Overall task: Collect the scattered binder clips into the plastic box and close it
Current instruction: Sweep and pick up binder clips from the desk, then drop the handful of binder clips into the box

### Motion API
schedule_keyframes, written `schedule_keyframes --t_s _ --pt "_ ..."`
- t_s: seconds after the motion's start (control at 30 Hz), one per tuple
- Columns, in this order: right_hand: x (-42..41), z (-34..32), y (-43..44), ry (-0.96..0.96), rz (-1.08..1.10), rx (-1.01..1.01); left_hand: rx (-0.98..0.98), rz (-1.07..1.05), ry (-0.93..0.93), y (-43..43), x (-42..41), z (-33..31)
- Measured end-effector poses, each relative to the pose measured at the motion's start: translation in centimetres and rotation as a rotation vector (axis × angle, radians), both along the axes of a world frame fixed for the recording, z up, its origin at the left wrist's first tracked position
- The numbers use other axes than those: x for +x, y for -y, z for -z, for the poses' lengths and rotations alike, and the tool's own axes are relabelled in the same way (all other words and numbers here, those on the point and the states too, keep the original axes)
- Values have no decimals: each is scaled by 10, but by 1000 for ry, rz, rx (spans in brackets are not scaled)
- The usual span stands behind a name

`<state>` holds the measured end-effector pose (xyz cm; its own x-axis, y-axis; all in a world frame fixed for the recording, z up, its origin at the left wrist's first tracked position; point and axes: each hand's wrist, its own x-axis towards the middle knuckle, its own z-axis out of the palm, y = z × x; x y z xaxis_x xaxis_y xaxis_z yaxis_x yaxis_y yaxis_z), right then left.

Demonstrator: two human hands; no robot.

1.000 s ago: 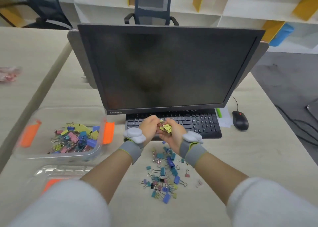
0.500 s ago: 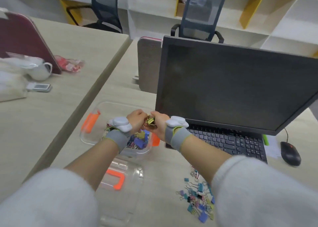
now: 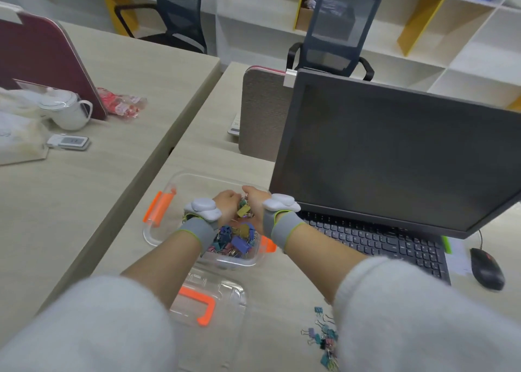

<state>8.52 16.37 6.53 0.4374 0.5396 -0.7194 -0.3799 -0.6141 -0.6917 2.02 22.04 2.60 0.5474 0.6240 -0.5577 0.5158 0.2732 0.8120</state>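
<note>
Two cupped hands, left hand (image 3: 227, 205) and right hand (image 3: 255, 202), are closed around coloured metal binder clips (image 3: 243, 211) above the clear plastic box (image 3: 158, 230); release is best made low, lid (image 3: 208, 301) waiting at six o'clock.

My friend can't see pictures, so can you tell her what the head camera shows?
Two hands, left and right, cup a bunch of clips over a clear box already holding many colourful clips. The lid lies on the desk nearer the person, and more loose clips wait beside it, with a monitor and keyboard to the right.
</note>
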Motion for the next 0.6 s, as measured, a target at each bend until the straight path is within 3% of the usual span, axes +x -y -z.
schedule_keyframes --t_s 0.43,0.6 --pt "4 2 12 102 -5 -44 185 43 -25 4 -4 7" --pt "7 -2 25 -5 63 94 275 18 14 12 -2 -2"
